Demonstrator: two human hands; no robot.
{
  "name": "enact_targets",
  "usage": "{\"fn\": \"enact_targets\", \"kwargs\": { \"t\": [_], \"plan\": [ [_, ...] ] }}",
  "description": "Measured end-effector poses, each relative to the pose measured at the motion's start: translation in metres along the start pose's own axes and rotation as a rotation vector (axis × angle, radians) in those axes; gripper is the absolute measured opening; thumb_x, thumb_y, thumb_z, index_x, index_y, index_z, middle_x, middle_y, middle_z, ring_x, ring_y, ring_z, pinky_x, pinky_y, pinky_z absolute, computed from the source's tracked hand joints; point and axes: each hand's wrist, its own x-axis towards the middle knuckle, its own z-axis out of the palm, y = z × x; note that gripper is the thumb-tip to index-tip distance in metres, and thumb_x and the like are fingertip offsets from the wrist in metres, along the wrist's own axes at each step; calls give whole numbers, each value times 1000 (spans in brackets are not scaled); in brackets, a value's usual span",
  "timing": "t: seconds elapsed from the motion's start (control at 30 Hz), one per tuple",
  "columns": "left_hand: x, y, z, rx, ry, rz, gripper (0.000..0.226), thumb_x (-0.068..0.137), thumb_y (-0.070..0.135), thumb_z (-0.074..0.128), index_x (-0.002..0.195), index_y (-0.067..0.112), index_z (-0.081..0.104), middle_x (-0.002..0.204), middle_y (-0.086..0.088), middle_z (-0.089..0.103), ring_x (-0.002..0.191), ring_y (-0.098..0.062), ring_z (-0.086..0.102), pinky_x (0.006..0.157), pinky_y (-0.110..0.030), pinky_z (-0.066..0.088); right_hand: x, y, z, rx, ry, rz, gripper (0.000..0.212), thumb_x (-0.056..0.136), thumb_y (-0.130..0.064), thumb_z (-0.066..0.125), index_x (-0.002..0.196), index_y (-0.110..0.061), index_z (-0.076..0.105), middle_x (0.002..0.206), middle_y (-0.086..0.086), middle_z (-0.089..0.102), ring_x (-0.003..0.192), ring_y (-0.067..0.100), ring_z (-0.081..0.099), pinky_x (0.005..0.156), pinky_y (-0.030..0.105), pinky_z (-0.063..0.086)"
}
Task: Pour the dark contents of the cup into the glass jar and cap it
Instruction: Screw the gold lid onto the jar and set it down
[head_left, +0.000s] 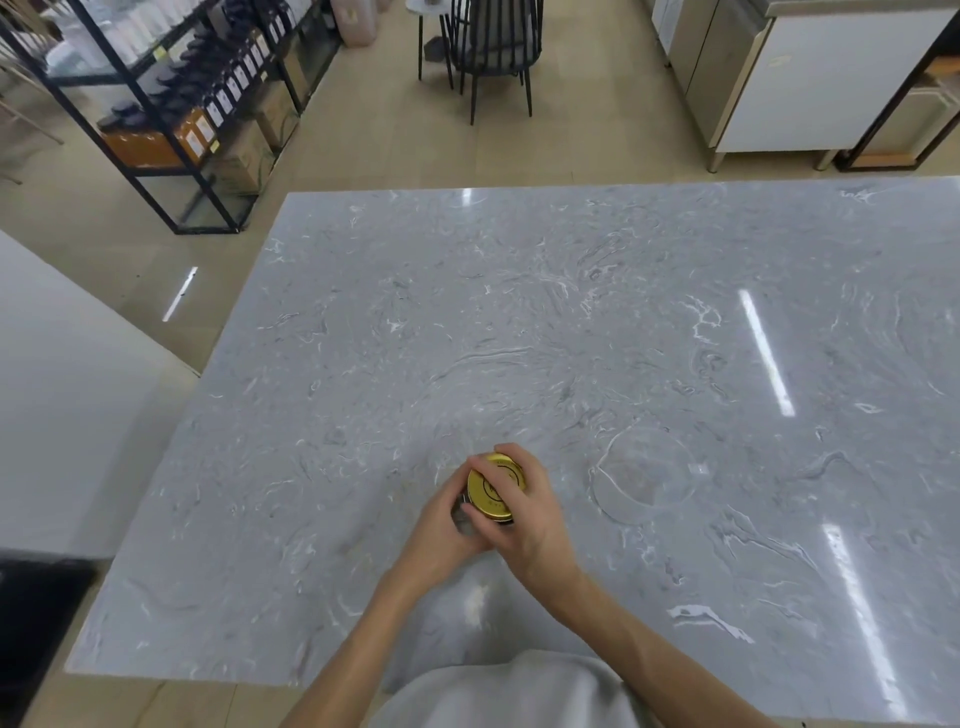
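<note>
One glass jar (475, 519) with gold lid (493, 486), gripped by left hand (447, 530) and right hand (535, 514); one clear cup (644, 475) beside.

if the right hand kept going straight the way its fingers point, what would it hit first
Nothing new, most likely: the right hand points up and left and is already wrapped over the gold lid of the jar. Beyond that lies only bare marble table, though depth is hard to judge.

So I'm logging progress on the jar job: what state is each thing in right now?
gold lid: on top of the jar, gripped by the right hand
glass jar: on the table, held by the left hand, contents hidden
clear cup: on the table, looks empty, untouched
</note>
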Motion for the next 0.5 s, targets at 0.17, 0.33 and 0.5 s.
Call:
{"fn": "enact_targets", "kwargs": {
  "t": [0.17, 0.33, 0.5],
  "plan": [
    [3, 1, -22, 134, -173, -9, 79, 73, 19, 92, 139, 39, 54, 132, 12, 66, 121, -11, 66, 96, -27, 55, 5, 3, -12, -128, -118, -209, 32, 90, -34, 67, 120, -22, 64, 128, 4, 53, 116, 24, 53, 93, 37, 49],
    [18, 11, -30, 309, -295, 34, 74, 72, 23, 92, 135, 40, 57, 131, 19, 66, 121, -3, 65, 99, -23, 54, 32, 13, -31, -185, -312, -590, 15, 94, -24, 63, 98, -12, 72, 116, 6, 68, 109, 26, 62, 94, 36, 49],
    [6, 12, -2, 354, -53, 85, 58, 71, 36, 81, 113, 65, 53, 115, 38, 64, 103, 14, 65, 78, -4, 49, 21, 11, -12, -281, -23, -457, 6, 86, -19, 67, 87, -16, 72, 100, 3, 71, 98, 25, 65, 81, 36, 52]
  ]
}}
